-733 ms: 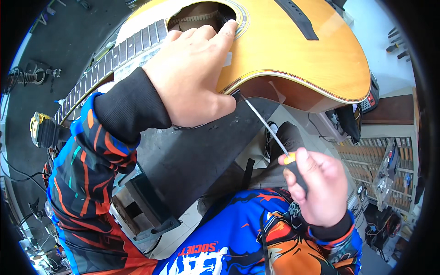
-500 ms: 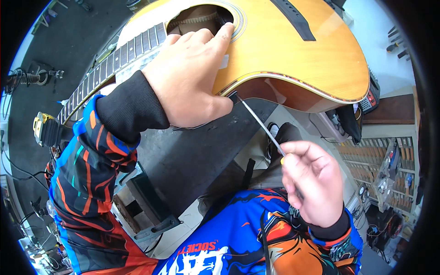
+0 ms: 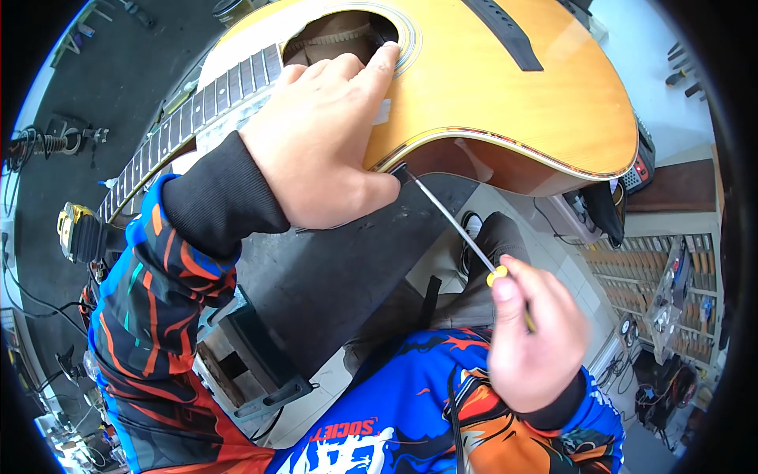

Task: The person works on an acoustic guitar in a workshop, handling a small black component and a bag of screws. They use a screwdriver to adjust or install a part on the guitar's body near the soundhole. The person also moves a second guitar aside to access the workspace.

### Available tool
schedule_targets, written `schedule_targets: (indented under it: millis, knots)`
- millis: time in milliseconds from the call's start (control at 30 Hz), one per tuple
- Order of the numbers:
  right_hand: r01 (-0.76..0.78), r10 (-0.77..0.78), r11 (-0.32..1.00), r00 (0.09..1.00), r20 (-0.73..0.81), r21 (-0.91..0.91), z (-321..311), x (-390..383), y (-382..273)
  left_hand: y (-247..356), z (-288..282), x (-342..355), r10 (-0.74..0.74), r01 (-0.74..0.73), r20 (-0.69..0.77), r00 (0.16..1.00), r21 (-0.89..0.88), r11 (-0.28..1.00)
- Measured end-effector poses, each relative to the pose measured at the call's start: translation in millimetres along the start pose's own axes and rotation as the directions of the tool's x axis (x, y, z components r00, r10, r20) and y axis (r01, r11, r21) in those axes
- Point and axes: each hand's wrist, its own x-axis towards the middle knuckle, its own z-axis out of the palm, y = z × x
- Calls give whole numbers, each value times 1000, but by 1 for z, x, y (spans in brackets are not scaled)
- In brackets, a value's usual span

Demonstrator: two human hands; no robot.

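An acoustic guitar (image 3: 505,110) with a pale yellow-orange top and a brown glossy side lies across the upper part of the view. My left hand (image 3: 324,142) grips its body, with the fingertips at the rim of the sound hole (image 3: 332,39) and the thumb by the edge. Beside that thumb, a small black part (image 3: 400,169) shows at the guitar's side. My right hand (image 3: 541,340), slightly blurred, is closed round a screwdriver (image 3: 454,221) with a thin metal shaft and a yellow-and-black handle. The shaft slants up to the left, its tip at the black part.
Under the guitar is a dark workbench (image 3: 339,268), with a vise (image 3: 257,347) below on the left. A yellow-and-black power tool (image 3: 79,233) stands by the fretboard (image 3: 197,114). At right hangs a rack of wooden-handled tools (image 3: 632,268). A red-and-grey device (image 3: 643,162) sits past the guitar.
My right hand has turned and moved slightly down, and more of the screwdriver's yellow handle shows. The guitar and my left hand have shifted very slightly left.
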Motion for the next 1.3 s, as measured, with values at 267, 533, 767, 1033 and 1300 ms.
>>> schedule_targets:
  millis: [267,533,767,1033,1300]
  knots:
    - [-743,421,-195,526,739,640,-14,11,-9,-5,4,0,40,-41,-29,999,-11,999]
    - [319,-358,906,928,-101,-280,9,-8,2,-4,1,0,17,-17,-14,1000,11,1000]
    - [256,-269,950,962,-54,-181,5,-8,2,-4,5,3,35,-35,-31,999,-8,999]
    - [-697,521,-50,593,614,716,-14,6,1,-4,5,1,44,-44,-45,998,-8,999]
    - [-672,510,153,682,525,724,-10,7,-6,-1,-1,3,-5,6,36,999,-8,1000]
